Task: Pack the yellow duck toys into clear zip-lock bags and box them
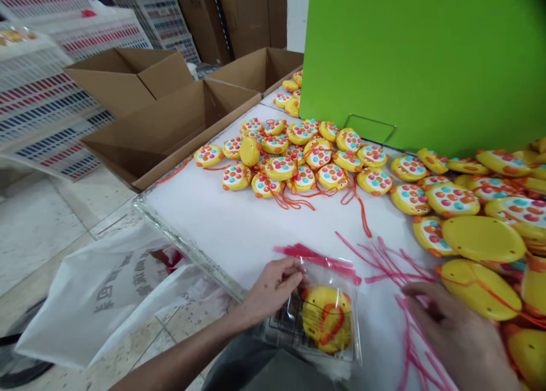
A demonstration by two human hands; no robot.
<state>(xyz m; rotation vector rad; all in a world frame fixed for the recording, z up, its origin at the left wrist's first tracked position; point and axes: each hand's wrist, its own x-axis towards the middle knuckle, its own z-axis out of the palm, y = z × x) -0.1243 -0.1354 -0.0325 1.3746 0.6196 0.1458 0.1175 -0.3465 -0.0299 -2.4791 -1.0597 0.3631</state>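
My left hand (277, 284) pinches the top edge of a clear plastic bag (357, 328) at the table's near edge. Inside the bag lies a yellow toy (313, 317) with its plain side up and an orange cord looped over it. Dark printing shows on the plastic. My right hand (452, 322), somewhat blurred, hovers over loose pink strips (407, 334) right of the bag. Its thumb and forefinger look apart, with nothing visible between them. A bundle of darker pink strips (294, 251) lies just beyond the bag, partly behind it.
Yellow toys with coloured dots (279, 167) and orange cords are heaped across the back of the white table (191, 209) and along its right. A green panel (418, 61) stands behind. Open cartons (170, 135), stacked crates (46, 101) and a white sack (106, 294) are leftward.
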